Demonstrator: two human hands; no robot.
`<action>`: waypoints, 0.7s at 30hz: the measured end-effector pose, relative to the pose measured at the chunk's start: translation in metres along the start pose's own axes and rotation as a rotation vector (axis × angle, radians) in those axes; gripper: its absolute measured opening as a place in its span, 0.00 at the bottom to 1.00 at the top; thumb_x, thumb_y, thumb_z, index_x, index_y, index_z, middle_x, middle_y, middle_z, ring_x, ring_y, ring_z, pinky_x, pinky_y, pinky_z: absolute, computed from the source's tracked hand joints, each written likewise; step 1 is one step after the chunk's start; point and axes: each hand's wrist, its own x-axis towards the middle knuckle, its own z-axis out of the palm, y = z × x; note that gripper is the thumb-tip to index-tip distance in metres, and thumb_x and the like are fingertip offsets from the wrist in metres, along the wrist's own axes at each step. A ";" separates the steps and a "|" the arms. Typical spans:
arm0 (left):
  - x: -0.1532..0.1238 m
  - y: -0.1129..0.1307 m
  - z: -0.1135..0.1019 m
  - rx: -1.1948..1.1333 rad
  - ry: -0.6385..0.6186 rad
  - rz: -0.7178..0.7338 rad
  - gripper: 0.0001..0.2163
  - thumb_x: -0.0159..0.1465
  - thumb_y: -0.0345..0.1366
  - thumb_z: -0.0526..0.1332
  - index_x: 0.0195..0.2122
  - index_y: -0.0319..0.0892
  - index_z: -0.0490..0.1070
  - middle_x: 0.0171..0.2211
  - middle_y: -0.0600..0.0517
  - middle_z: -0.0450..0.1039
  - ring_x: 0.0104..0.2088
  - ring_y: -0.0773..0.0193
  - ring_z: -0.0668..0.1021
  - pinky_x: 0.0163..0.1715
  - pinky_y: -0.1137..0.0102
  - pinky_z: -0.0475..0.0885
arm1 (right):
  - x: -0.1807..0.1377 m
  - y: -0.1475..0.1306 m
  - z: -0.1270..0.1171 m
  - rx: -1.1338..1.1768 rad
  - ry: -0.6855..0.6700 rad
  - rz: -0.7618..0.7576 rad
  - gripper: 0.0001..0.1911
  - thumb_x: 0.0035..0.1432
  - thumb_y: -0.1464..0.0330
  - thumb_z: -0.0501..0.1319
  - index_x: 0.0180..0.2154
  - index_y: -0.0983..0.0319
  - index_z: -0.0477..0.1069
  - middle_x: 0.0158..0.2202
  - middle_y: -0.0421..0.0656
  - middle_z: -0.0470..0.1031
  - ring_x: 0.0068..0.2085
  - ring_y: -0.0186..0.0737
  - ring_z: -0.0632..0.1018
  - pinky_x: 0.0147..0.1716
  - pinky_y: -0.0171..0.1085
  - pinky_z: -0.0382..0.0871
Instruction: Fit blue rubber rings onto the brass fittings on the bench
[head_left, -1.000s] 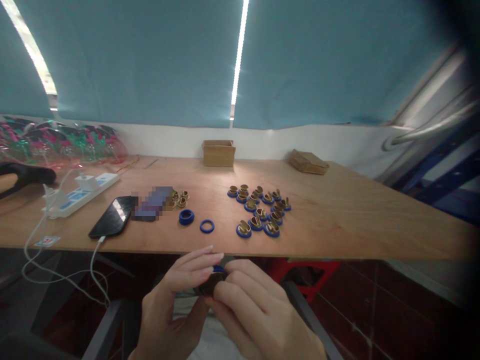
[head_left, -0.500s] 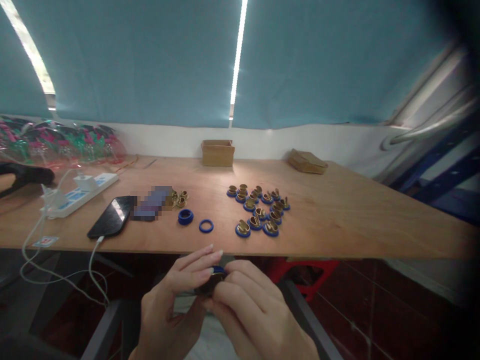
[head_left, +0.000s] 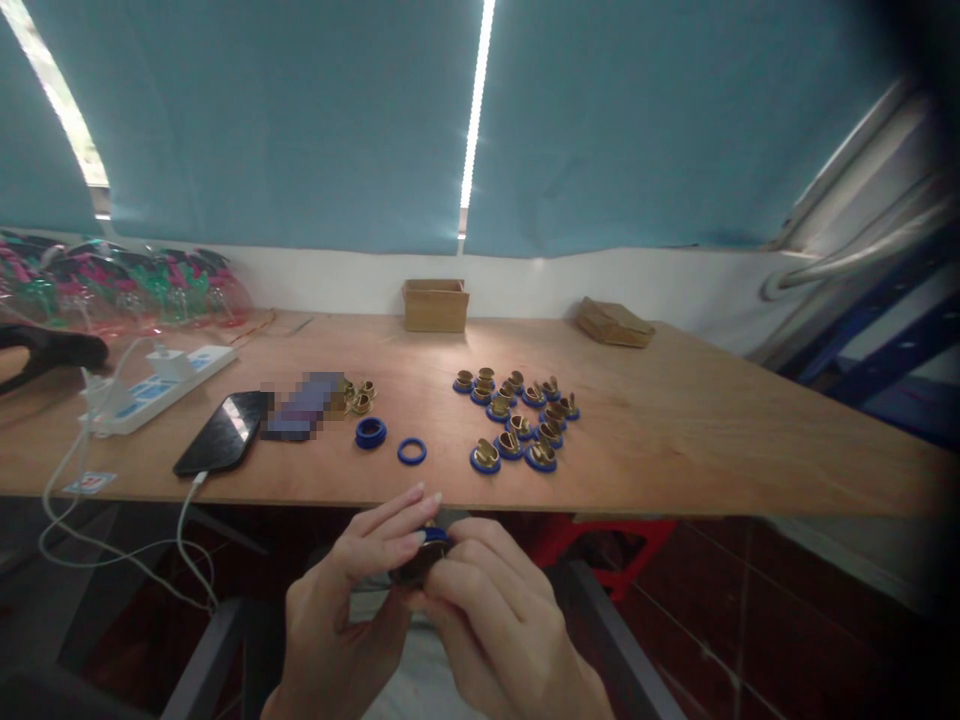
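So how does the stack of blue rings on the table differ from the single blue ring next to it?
The ring stack is several rings thick, while the single ring is one thin band lying flat. The stack sits farther left and slightly farther from the table's near edge than the single ring. Both are blue, round and resting on the wood.

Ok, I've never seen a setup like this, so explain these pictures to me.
There is no robot here: a person works bare-handed, seen by a head-worn camera looking forward and down. Together the left hand and right hand hold a dark piece with some blue on it, partly hidden by the fingers. On the wooden table beyond lie stacked blue rings, one loose blue ring, many gold-coloured pieces with blue rims, a black phone, a power strip and a cardboard box.
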 end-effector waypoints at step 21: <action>-0.001 -0.005 0.002 0.030 0.042 -0.014 0.22 0.57 0.17 0.64 0.48 0.47 0.69 0.55 0.51 0.76 0.56 0.60 0.76 0.57 0.67 0.72 | 0.000 0.003 0.006 0.102 0.050 0.045 0.07 0.61 0.78 0.59 0.38 0.60 0.67 0.30 0.42 0.75 0.35 0.40 0.75 0.39 0.40 0.74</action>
